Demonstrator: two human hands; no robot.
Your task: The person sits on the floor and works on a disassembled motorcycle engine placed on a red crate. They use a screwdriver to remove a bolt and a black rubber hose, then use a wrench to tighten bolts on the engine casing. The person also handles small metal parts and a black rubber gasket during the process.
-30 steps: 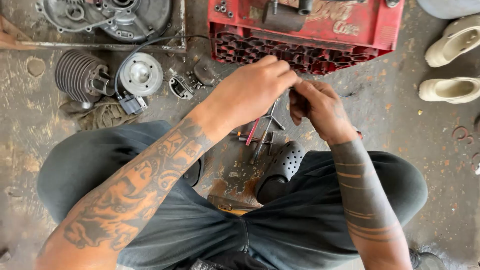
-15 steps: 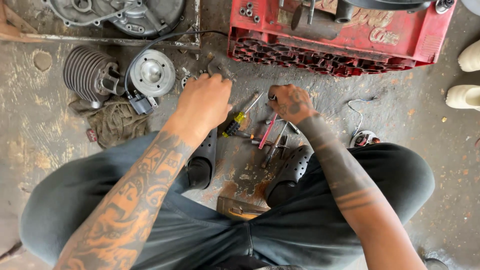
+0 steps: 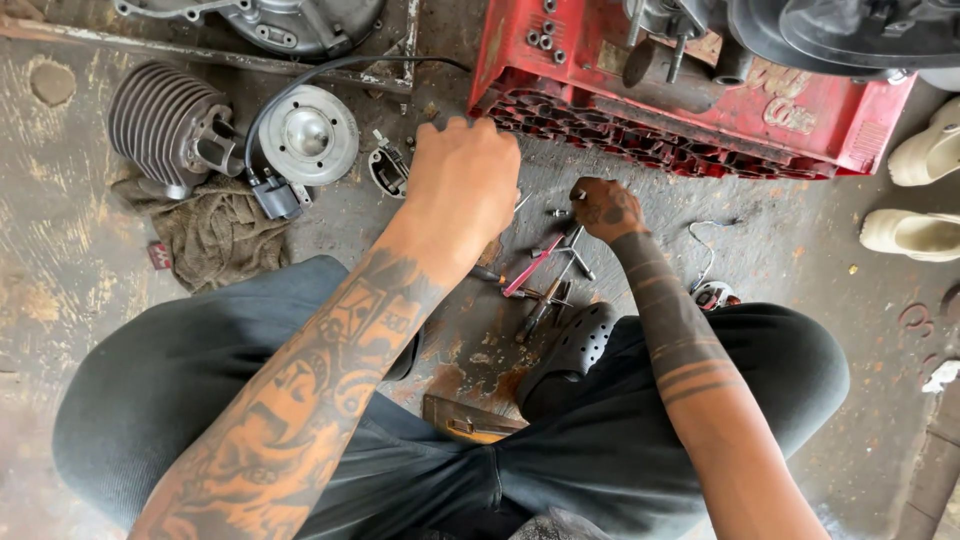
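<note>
My left hand (image 3: 462, 188) reaches forward and down to the floor by the near corner of the red plastic crate (image 3: 800, 125). Its back faces me and the fingertips are hidden. My right hand (image 3: 606, 208) is closed just right of it, with a small metal part (image 3: 578, 194) pinched at its fingertips. Below both hands a pink-handled screwdriver (image 3: 528, 268) and several wrenches (image 3: 560, 275) lie on the stained floor. A small black fitting (image 3: 386, 170) sits just left of my left hand.
A finned engine cylinder (image 3: 165, 125) and a round silver cover with a black cable (image 3: 306, 136) lie at the left, above a dirty rag (image 3: 215, 235). An engine casing (image 3: 290, 20) is at the top. White shoes (image 3: 915, 235) stand at the right. My black clog (image 3: 575, 345) is under the tools.
The hands were together over the tools, then parted. My left hand has gone forward towards the crate's corner; my right hand has lowered beside the tools.
</note>
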